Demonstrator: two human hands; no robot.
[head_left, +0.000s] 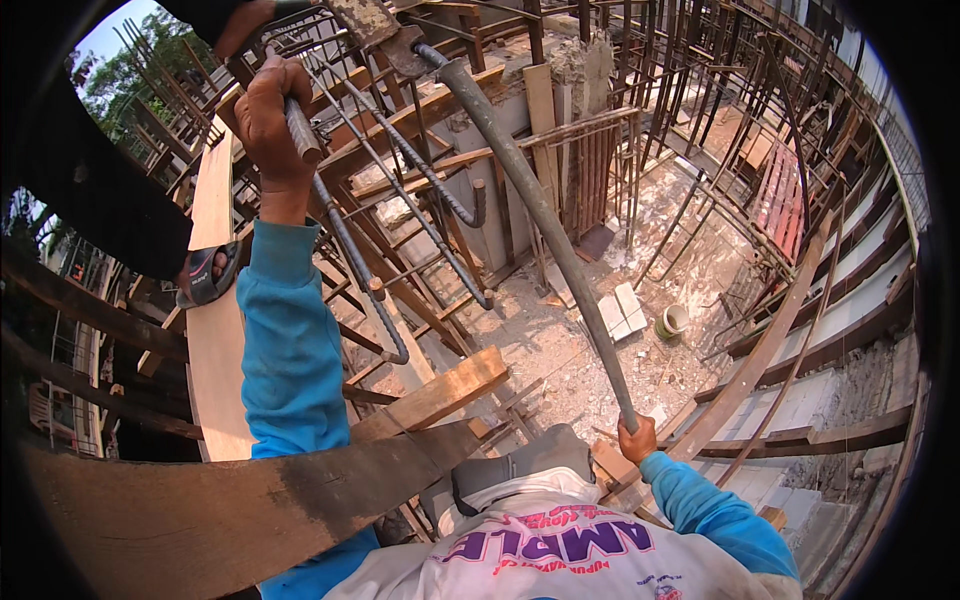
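Note:
My left hand [272, 115], raised at the upper left, is wrapped round a ribbed steel reinforcing bar [301, 132]. Low on the right, my right hand [637, 440] grips the lower end of a long, slightly bent grey pole [560, 245]. The pole runs up to a worn metal head [405, 48] at the top; its exact kind I cannot make out. Between my hands, several rebars with hooked ends [470, 215] jut toward me. A wooden beam [440, 395] lies below them, and a dark, wide plank [200, 510] crosses in front of my left arm.
Another person's sandalled foot [210, 275] stands on a pale plank [215, 350] at left. Far below, a rubble-strewn floor [545, 360] holds a bucket [672, 321] and white slabs [622, 312]. Rebar cages and a concrete column [590, 80] rise behind; timber rails [770, 350] line the right.

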